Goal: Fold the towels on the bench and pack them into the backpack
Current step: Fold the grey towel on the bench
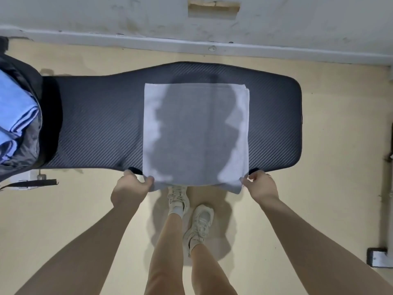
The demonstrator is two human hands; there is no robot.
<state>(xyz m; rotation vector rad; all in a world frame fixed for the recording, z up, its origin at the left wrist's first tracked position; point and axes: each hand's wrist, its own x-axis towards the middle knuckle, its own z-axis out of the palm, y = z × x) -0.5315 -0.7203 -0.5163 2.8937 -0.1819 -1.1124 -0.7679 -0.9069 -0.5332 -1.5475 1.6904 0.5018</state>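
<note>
A white towel (195, 135), folded into a rough square, lies flat across the black padded bench (95, 124). Its near edge hangs a little over the bench's front edge. My left hand (131, 188) pinches the towel's near left corner. My right hand (260, 186) pinches the near right corner. The dark backpack (23, 116) stands open at the bench's left end, with a folded blue towel with dark stripes (14, 116) showing inside it.
The bench runs left to right in front of a white wall (191, 24). My legs and pale shoes (189, 211) stand on the beige floor just below the towel. A grey box (379, 257) sits on the floor at the right edge.
</note>
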